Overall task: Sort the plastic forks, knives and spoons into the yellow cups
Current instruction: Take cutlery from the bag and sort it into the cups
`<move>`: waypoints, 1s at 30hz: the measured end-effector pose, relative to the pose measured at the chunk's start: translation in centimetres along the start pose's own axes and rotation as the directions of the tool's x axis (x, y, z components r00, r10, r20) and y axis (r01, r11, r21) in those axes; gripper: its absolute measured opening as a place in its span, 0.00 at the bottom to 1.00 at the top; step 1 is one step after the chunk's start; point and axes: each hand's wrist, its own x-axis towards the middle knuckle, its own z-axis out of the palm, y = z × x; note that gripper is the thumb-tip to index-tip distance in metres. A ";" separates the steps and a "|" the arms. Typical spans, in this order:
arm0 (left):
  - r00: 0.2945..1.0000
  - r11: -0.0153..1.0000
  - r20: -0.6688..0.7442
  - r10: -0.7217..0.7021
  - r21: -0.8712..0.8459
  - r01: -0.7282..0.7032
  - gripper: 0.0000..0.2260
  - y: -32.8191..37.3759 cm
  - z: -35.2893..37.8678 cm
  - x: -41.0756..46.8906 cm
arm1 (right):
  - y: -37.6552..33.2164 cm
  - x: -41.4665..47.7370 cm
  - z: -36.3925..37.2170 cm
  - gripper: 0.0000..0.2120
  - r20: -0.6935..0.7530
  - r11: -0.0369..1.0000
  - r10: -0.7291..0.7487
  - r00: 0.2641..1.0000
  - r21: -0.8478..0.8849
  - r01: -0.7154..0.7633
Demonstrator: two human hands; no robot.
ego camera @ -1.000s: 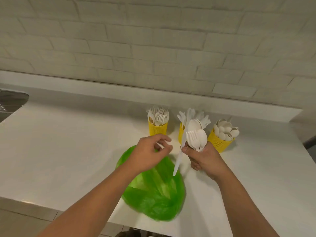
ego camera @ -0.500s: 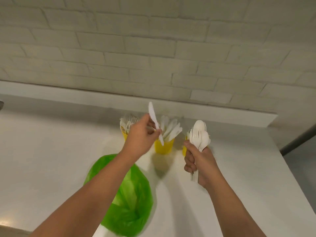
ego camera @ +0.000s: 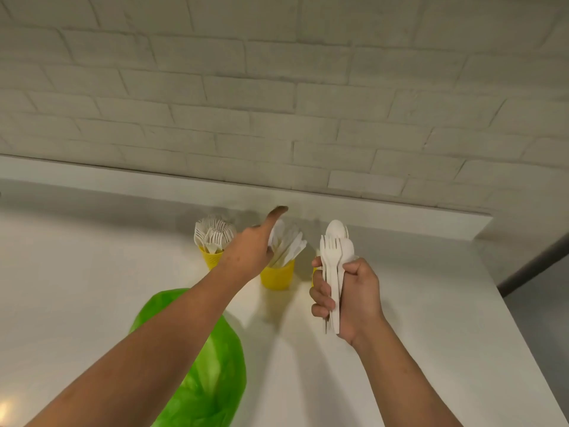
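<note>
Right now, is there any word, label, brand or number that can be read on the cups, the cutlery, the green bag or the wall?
None: no text can be read anywhere in this view.
The yellow cups, the white plastic cutlery held in the right hand, the green bag and the brick wall show no print, label or number.

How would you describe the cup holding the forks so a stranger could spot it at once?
On the white counter below the brick wall, yellow cups stand in a row beyond the green bag. The fork cup is the leftmost, left of the left hand. It bristles with white tines, whereas the neighbouring knife cup holds flat blades.
</note>
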 end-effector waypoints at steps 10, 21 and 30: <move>0.999 0.994 -0.033 -0.008 0.107 0.012 0.35 -0.3 0.4 0.2 | -0.1 0.6 0.0 0.16 -0.057 0.999 -0.003 0.998 -0.038 0.001; 0.927 0.470 0.268 -0.264 -0.803 0.366 0.08 8.0 0.4 -3.7 | 0.5 0.4 0.3 0.14 -0.219 0.896 -0.133 0.967 -0.443 0.023; 0.917 0.362 0.257 -0.304 -0.859 0.361 0.08 7.2 0.0 -4.1 | 1.3 0.6 -0.3 0.05 -0.265 0.751 -0.392 0.881 -0.645 0.141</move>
